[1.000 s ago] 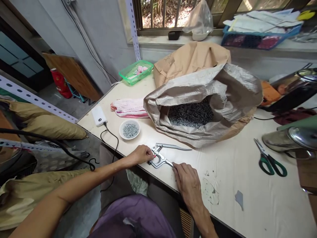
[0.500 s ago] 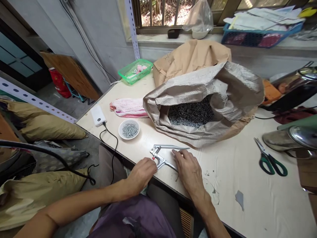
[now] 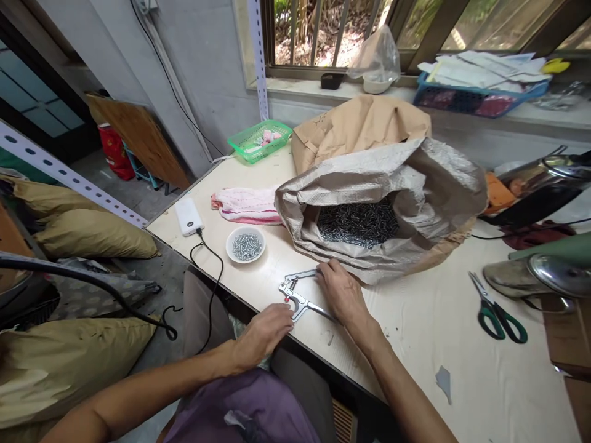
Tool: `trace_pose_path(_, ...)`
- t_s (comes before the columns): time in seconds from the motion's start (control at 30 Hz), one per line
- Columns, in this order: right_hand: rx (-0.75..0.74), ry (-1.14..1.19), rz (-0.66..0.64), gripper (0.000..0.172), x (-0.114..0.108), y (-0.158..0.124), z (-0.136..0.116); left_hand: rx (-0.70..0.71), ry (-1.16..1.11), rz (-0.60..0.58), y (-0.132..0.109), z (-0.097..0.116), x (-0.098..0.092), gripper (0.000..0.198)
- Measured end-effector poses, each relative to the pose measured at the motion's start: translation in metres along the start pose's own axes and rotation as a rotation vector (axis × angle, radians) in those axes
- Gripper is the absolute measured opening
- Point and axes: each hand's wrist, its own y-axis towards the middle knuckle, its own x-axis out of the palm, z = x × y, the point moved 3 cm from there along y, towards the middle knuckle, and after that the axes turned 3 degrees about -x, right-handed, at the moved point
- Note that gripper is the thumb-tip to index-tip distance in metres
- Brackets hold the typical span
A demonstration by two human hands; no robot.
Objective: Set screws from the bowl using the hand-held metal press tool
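Note:
A pair of silver hand pliers (image 3: 305, 304) with a coil spring and a red part lies on the table near its front edge. My left hand (image 3: 265, 332) has its fingers bent together and closed at the jaw end. Over the far handle my right hand (image 3: 340, 289) is curled, its fingertips closed at that handle and hiding its end. The other handle runs under my right wrist. A white bowl (image 3: 246, 259) of small metal pieces stands beyond my left hand. Behind the pliers a large open sack (image 3: 295, 212) holds many dark metal pieces (image 3: 360, 221).
Green-handled scissors (image 3: 501, 314) and a grey scrap (image 3: 444, 383) lie to the right, near a metal kettle (image 3: 549, 277). At the left are a white power bank (image 3: 187, 215) with a black cable, a pink-white cloth (image 3: 247, 205) and a green basket (image 3: 259, 143).
My right hand has moved forward from between the handles onto the pliers' far handle. My left hand has stayed at the jaw end. The camera view has shifted slightly.

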Motion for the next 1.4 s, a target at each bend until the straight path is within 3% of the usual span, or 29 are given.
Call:
trace_pose_path(0.1, -0.038, 0.131, 0.073, 0.026, 0.002, -0.028, -0.008, -0.432, -0.143, 0.076, 0.014, -0.011, -0.015, 0.019)
trace_pose_path(0.17, -0.047, 0.178, 0.119, 0.028, 0.006, -0.049, -0.013, -0.675, -0.24, 0.033, 0.022, -0.02, -0.018, 0.019)
trace_pose_path(0.33, -0.018, 0.106, 0.185, 0.026, 0.024, -0.078, -0.019, -0.953, -0.371, -0.123, 0.034, -0.033, -0.012, 0.021)
trace_pose_path(0.6, 0.015, 0.045, 0.237, 0.025, 0.027, -0.08, -0.024, -0.957, -0.239, -0.197, 0.035, -0.034, -0.009, 0.017)
trace_pose_path(0.97, 0.028, 0.022, 0.218, 0.025, 0.025, -0.08, -0.026, -1.013, -0.377, -0.435, 0.04, -0.037, -0.007, 0.014)
trace_pose_path(1.3, -0.027, 0.07, 0.131, 0.027, 0.023, -0.079, -0.017, -0.996, -0.337, -0.424, 0.039, -0.037, -0.005, 0.015)
trace_pose_path(1.4, -0.066, 0.09, 0.085, 0.046, 0.023, -0.075, -0.004, -0.996, -0.318, -0.432, 0.039, -0.036, -0.007, 0.015)
